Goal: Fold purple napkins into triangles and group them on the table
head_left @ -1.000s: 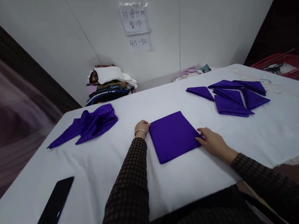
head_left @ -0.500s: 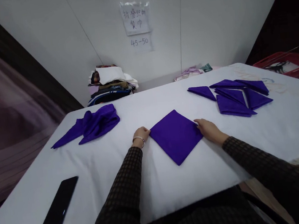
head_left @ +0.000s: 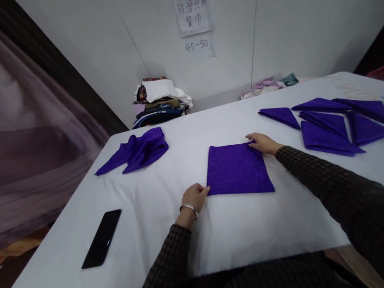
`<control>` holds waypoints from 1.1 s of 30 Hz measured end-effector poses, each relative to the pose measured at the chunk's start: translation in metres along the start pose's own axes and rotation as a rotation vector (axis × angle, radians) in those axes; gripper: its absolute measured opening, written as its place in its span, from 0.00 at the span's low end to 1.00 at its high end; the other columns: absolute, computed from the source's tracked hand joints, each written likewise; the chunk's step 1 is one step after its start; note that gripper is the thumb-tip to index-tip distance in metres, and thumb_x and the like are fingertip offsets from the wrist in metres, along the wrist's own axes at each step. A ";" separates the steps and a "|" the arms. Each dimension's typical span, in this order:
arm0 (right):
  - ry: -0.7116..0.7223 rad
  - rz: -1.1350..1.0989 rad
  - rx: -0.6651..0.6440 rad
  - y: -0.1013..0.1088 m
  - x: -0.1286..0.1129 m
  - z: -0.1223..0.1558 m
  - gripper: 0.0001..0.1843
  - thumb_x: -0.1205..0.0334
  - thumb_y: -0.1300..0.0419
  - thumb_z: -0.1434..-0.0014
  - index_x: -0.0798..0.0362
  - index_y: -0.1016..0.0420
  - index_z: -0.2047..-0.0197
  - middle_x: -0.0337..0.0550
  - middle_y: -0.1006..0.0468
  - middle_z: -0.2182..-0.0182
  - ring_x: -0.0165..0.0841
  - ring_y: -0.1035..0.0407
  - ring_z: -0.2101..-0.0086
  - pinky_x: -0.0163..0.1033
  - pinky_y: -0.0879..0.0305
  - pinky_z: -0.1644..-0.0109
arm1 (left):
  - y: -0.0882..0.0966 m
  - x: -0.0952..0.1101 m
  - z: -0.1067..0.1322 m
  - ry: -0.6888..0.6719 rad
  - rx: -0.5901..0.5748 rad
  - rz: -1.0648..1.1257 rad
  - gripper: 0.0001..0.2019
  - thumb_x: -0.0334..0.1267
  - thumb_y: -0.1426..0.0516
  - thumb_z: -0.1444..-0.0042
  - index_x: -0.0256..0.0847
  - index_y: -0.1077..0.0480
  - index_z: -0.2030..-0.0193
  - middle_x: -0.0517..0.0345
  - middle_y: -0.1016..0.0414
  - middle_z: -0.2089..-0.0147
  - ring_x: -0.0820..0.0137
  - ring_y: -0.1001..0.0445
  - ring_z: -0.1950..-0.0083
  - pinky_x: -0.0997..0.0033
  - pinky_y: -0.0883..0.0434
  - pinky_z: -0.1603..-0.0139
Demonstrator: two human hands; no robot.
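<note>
A purple cloth [head_left: 237, 169] folded into a square lies flat on the white table [head_left: 224, 225] in front of me. My left hand [head_left: 194, 196] pinches its near left corner, fingers closed on the fabric. My right hand [head_left: 261, 143] grips the far right corner, fingers pressed onto the cloth. Both arms wear dark checked sleeves, and a bracelet sits on my left wrist.
A heap of loose purple cloths [head_left: 136, 150] lies at the left. Several purple cloths folded into triangles [head_left: 330, 122] lie at the right. A black phone [head_left: 101, 238] rests near the table's left front edge. A stack of clothes [head_left: 160, 101] stands against the back wall.
The square cloth has been turned on the table: from a diamond half a second ago to edges squared toward me. My left hand came nearer, my right hand moved farther away.
</note>
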State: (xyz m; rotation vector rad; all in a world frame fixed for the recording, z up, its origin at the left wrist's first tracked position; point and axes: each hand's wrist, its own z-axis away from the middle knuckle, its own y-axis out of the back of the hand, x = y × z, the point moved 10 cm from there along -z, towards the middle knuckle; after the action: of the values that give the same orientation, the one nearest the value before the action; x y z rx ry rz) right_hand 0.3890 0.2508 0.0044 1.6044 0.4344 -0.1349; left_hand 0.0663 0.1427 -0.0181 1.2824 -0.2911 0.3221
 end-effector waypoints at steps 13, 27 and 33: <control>-0.053 -0.167 0.077 -0.006 -0.067 0.206 0.23 0.57 0.49 0.37 0.52 0.37 0.41 0.48 0.27 0.57 0.36 0.30 0.60 0.40 0.33 0.56 | 0.011 0.041 -0.071 0.020 0.098 -0.025 0.15 0.47 0.47 0.43 0.41 0.29 0.55 0.48 0.22 0.53 0.62 0.26 0.51 0.68 0.35 0.58; -0.098 0.107 0.027 0.002 -0.061 0.189 0.19 0.66 0.48 0.40 0.54 0.30 0.46 0.53 0.28 0.53 0.41 0.32 0.54 0.43 0.35 0.52 | 0.010 0.014 -0.035 0.040 0.096 -0.027 0.09 0.45 0.46 0.43 0.44 0.29 0.65 0.53 0.22 0.61 0.64 0.26 0.58 0.68 0.35 0.62; 0.192 0.036 0.150 0.005 -0.108 0.189 0.23 0.64 0.47 0.40 0.54 0.35 0.41 0.54 0.41 0.37 0.46 0.49 0.38 0.57 0.47 0.39 | 0.022 0.067 -0.023 -0.337 0.351 -0.047 0.14 0.43 0.49 0.40 0.41 0.30 0.53 0.49 0.28 0.48 0.63 0.33 0.44 0.66 0.38 0.43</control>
State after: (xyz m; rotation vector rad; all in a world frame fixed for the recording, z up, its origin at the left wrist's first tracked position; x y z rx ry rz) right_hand 0.3246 0.0441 0.0289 1.7797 0.5541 0.0152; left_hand 0.1196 0.1753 0.0215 1.6894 -0.5050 0.1165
